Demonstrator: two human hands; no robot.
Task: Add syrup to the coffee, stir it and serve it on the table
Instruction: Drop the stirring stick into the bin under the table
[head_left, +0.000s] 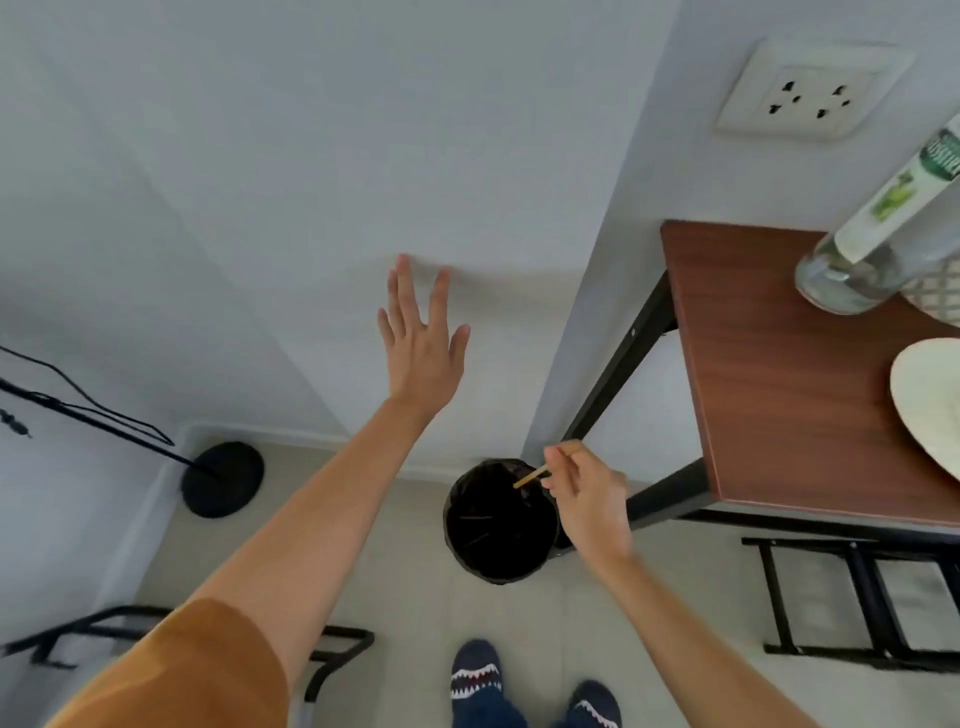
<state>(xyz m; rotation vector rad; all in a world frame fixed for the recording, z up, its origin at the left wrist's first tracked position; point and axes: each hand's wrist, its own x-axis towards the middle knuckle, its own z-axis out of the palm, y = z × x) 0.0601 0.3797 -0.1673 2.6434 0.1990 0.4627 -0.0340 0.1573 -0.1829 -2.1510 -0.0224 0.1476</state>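
Observation:
My right hand (587, 499) pinches a thin wooden stir stick (530, 477) directly above a black-lined waste bin (498, 525) on the floor. My left hand (423, 340) is stretched out flat toward the white wall with its fingers spread, and it holds nothing. At the right, a clear syrup bottle (878, 234) with a green-and-white label stands on the brown wooden table (779, 389). No coffee cup is in view.
A pale plate (930, 400) lies at the table's right edge. The table's black metal leg (618, 374) runs down beside the bin. A black round stand base (223, 478) and black metal frames (857, 597) sit on the floor. My feet in shark-pattern slippers (475, 675) are below.

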